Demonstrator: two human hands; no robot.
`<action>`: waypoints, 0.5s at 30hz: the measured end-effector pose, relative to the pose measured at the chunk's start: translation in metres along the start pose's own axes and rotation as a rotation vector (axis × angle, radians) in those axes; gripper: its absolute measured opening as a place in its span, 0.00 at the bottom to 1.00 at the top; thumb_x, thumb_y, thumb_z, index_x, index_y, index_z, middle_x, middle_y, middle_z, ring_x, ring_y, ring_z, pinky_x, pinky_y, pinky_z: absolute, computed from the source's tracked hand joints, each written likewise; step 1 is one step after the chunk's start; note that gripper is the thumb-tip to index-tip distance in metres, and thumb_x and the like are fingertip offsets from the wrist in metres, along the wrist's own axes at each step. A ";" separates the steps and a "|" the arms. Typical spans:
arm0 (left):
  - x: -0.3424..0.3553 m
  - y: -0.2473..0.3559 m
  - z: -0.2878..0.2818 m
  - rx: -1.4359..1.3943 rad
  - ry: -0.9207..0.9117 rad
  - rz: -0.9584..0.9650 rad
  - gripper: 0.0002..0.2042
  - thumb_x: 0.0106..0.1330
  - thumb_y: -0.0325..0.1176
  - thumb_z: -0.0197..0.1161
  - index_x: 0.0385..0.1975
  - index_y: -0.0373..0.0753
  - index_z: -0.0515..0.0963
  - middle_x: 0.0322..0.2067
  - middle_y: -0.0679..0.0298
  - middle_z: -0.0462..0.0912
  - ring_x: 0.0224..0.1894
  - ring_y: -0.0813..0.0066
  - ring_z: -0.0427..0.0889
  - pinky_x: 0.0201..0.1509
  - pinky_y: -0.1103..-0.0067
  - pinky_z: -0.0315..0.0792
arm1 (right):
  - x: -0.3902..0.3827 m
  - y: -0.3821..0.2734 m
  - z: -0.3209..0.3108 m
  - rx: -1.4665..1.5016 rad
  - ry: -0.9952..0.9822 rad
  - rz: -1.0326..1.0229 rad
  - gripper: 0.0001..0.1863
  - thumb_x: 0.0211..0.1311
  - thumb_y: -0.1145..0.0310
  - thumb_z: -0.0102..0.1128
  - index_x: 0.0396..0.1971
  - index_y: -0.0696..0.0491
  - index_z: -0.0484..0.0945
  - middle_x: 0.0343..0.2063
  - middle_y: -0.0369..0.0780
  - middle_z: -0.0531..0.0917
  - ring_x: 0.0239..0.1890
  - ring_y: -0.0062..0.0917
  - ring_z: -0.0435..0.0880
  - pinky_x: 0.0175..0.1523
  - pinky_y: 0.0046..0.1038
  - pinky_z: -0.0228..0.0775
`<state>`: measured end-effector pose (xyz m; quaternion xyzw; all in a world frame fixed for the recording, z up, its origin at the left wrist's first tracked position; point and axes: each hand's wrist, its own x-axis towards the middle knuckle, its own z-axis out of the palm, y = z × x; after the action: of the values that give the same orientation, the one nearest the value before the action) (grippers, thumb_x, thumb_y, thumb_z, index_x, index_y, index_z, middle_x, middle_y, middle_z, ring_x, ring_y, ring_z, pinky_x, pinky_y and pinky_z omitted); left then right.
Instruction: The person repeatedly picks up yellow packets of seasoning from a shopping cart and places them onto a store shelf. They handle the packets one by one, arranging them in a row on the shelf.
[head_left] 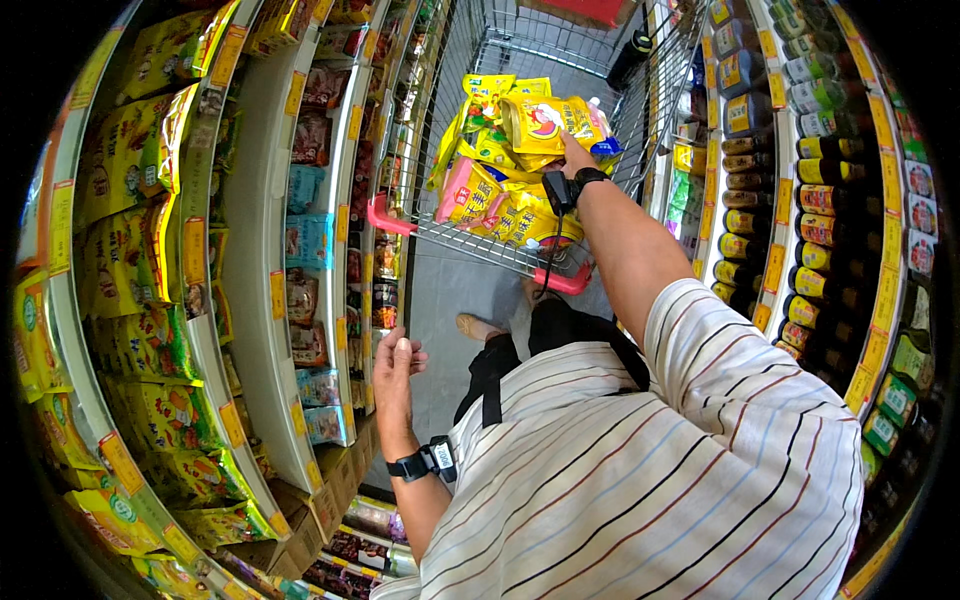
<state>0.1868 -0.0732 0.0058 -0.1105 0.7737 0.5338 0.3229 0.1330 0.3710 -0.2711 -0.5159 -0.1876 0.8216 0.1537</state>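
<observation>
In the wire shopping cart (484,250) ahead of me lies a pile of yellow packets. My right hand (577,160) reaches into the cart and grips the near right edge of a yellow plastic packet (535,124) on top; most of its fingers are hidden. Below that packet, a pink-and-yellow packet (466,195) leans at the cart's near left corner. My left hand (397,362) hangs beside the left shelves, empty, with its fingers loosely bent and apart.
Shelves (258,260) with yellow and blue packets rise close on my left. On the right, another shelf (775,250) holds rows of dark bottles and jars. A dark bottle (632,57) stands at the cart's right side. Red handle ends (563,280) face me.
</observation>
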 end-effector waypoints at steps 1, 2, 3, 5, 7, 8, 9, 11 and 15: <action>0.003 0.001 0.001 0.003 -0.023 0.004 0.24 0.72 0.45 0.55 0.59 0.33 0.69 0.40 0.60 0.79 0.37 0.77 0.78 0.42 0.80 0.74 | -0.004 -0.006 -0.002 0.014 0.005 0.008 0.24 0.68 0.55 0.55 0.59 0.51 0.67 0.52 0.44 0.78 0.52 0.41 0.80 0.53 0.53 0.74; 0.006 0.002 0.002 0.006 -0.045 0.008 0.24 0.72 0.45 0.55 0.59 0.33 0.69 0.40 0.60 0.79 0.37 0.77 0.78 0.42 0.80 0.74 | -0.007 -0.011 -0.003 0.026 0.009 0.018 0.24 0.68 0.55 0.55 0.59 0.51 0.67 0.52 0.44 0.78 0.52 0.40 0.80 0.53 0.52 0.73; 0.008 0.001 0.002 0.005 -0.052 0.002 0.24 0.72 0.45 0.55 0.58 0.33 0.69 0.40 0.60 0.79 0.38 0.77 0.78 0.42 0.80 0.74 | -0.010 -0.016 -0.002 0.038 0.012 0.030 0.24 0.68 0.56 0.55 0.59 0.51 0.67 0.52 0.44 0.78 0.52 0.40 0.79 0.54 0.52 0.73; 0.006 -0.002 0.001 0.001 -0.054 -0.011 0.24 0.71 0.46 0.56 0.58 0.33 0.69 0.40 0.60 0.79 0.38 0.77 0.78 0.43 0.79 0.74 | -0.018 -0.022 0.008 -0.003 -0.069 -0.018 0.23 0.67 0.56 0.57 0.57 0.50 0.68 0.51 0.43 0.78 0.50 0.38 0.80 0.55 0.50 0.73; 0.006 -0.004 0.001 0.009 -0.043 -0.039 0.24 0.71 0.46 0.56 0.58 0.33 0.70 0.40 0.60 0.79 0.38 0.77 0.78 0.43 0.79 0.74 | -0.034 -0.033 0.021 -0.089 -0.105 -0.043 0.23 0.66 0.56 0.58 0.57 0.50 0.68 0.49 0.42 0.79 0.49 0.36 0.81 0.55 0.50 0.73; 0.007 -0.004 0.000 0.007 -0.047 -0.047 0.24 0.71 0.46 0.56 0.57 0.33 0.70 0.40 0.60 0.79 0.38 0.77 0.78 0.43 0.79 0.74 | -0.034 -0.042 0.023 -0.136 -0.187 -0.045 0.23 0.64 0.55 0.61 0.55 0.49 0.70 0.48 0.41 0.80 0.47 0.33 0.81 0.54 0.47 0.75; 0.007 -0.004 0.000 0.004 -0.049 -0.055 0.24 0.71 0.46 0.56 0.57 0.33 0.70 0.40 0.60 0.79 0.38 0.77 0.78 0.43 0.79 0.74 | -0.023 -0.047 0.031 -0.119 -0.158 0.004 0.22 0.66 0.57 0.59 0.55 0.50 0.70 0.49 0.42 0.80 0.50 0.36 0.81 0.54 0.46 0.75; 0.004 -0.002 0.001 0.000 -0.022 -0.064 0.24 0.71 0.46 0.57 0.57 0.33 0.70 0.40 0.61 0.79 0.38 0.77 0.78 0.43 0.80 0.74 | -0.016 -0.057 0.045 -0.228 -0.250 0.061 0.21 0.65 0.57 0.60 0.54 0.51 0.72 0.46 0.41 0.83 0.46 0.34 0.84 0.52 0.44 0.77; 0.000 -0.015 -0.003 -0.031 0.024 -0.108 0.23 0.71 0.46 0.57 0.56 0.33 0.71 0.40 0.61 0.79 0.38 0.77 0.78 0.42 0.80 0.73 | 0.001 -0.059 0.075 -0.597 -0.368 0.122 0.18 0.61 0.56 0.65 0.46 0.47 0.76 0.40 0.35 0.86 0.38 0.24 0.86 0.40 0.31 0.79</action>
<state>0.1940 -0.0823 -0.0050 -0.1633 0.7619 0.5263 0.3403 0.0684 0.4124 -0.2148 -0.3916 -0.4128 0.8174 -0.0898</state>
